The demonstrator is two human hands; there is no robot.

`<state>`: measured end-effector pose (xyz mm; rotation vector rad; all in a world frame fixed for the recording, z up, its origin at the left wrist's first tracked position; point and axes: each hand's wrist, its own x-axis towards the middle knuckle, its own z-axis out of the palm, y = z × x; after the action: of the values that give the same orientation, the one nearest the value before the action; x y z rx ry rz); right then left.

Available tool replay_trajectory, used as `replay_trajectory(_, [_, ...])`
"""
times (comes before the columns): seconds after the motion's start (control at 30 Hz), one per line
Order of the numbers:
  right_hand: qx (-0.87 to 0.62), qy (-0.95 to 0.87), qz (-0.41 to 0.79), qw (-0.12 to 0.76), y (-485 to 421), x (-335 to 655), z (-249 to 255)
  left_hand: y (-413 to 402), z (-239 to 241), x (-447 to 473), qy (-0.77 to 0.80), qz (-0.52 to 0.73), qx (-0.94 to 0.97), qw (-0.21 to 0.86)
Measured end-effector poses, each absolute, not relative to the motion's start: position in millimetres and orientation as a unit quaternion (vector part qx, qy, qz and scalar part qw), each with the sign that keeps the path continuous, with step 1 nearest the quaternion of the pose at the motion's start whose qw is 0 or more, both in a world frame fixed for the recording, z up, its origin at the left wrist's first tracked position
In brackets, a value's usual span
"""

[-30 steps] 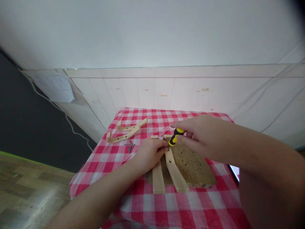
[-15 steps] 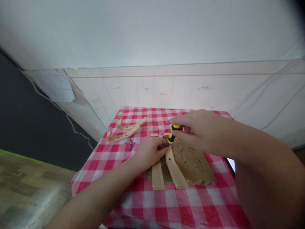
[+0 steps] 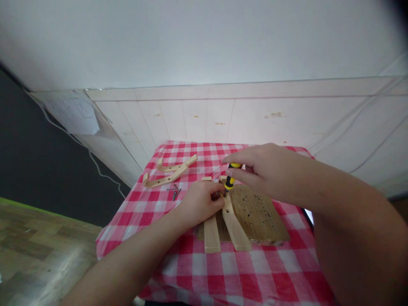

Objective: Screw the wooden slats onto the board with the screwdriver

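Observation:
My right hand (image 3: pixel 264 172) is closed round a yellow-and-black screwdriver (image 3: pixel 230 178), held nearly upright with its tip down on a pale wooden strip (image 3: pixel 235 225). My left hand (image 3: pixel 199 202) has its fingers pinched right at the screwdriver's tip; what they hold there is hidden. A second pale wooden strip (image 3: pixel 211 233) lies beside the first. Both strips rest on a brown wooden board (image 3: pixel 258 214) dotted with small holes, on the red-and-white checked tablecloth (image 3: pixel 223 272).
Two curved wooden pieces (image 3: pixel 168 172) lie at the cloth's far left, with a few dark screws (image 3: pixel 175 192) near them. A white panelled wall (image 3: pixel 207 119) rises just behind the table. Wooden floor (image 3: pixel 38 250) shows on the left.
The screwdriver has gone from tilted to nearly upright, its tip lowered onto the strip by my left fingers. The view has shifted slightly; both hands stay over the board.

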<state>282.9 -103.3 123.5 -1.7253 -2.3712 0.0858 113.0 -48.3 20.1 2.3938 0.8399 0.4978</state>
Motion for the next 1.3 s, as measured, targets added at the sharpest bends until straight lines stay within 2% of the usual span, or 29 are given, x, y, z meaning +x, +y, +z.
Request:
replay_trajectory(0.1, [-0.589,-0.804,0.018,0.078,-107,284,125,-48,18,113,0.311,0.186,0.891,0.274])
replay_trajectory(0.2, [-0.645,-0.763,-0.043,0.030,-103,279,124,-46,17,112,0.310,0.179,0.893,0.272])
replay_trajectory(0.3, [-0.695,-0.712,-0.101,0.025,-94,276,119,-44,17,112,0.304,0.170,0.899,0.266])
replay_trajectory(0.5, [-0.624,-0.774,-0.040,0.096,-95,280,114,-44,17,112,0.303,0.161,0.900,0.267])
replay_trajectory(0.63, [-0.632,-0.774,-0.020,0.030,-104,282,120,-44,18,111,0.302,0.158,0.899,0.273])
replay_trajectory(0.73, [-0.665,-0.744,-0.064,-0.014,-102,282,121,-45,18,111,0.307,0.163,0.896,0.278])
replay_trajectory(0.87, [-0.684,-0.723,-0.101,0.016,-95,278,116,-45,19,111,0.309,0.167,0.896,0.273])
replay_trajectory(1.0, [-0.653,-0.756,-0.022,0.037,-98,277,120,-45,19,112,0.311,0.166,0.896,0.270])
replay_trajectory(1.1, [-0.643,-0.765,0.015,0.008,-100,283,124,-44,18,112,0.313,0.167,0.894,0.272])
replay_trajectory(1.2, [-0.671,-0.741,-0.014,-0.024,-97,291,121,-44,18,112,0.310,0.168,0.894,0.277])
replay_trajectory(1.3, [-0.691,-0.718,-0.083,-0.002,-90,293,112,-44,18,113,0.309,0.168,0.894,0.277])
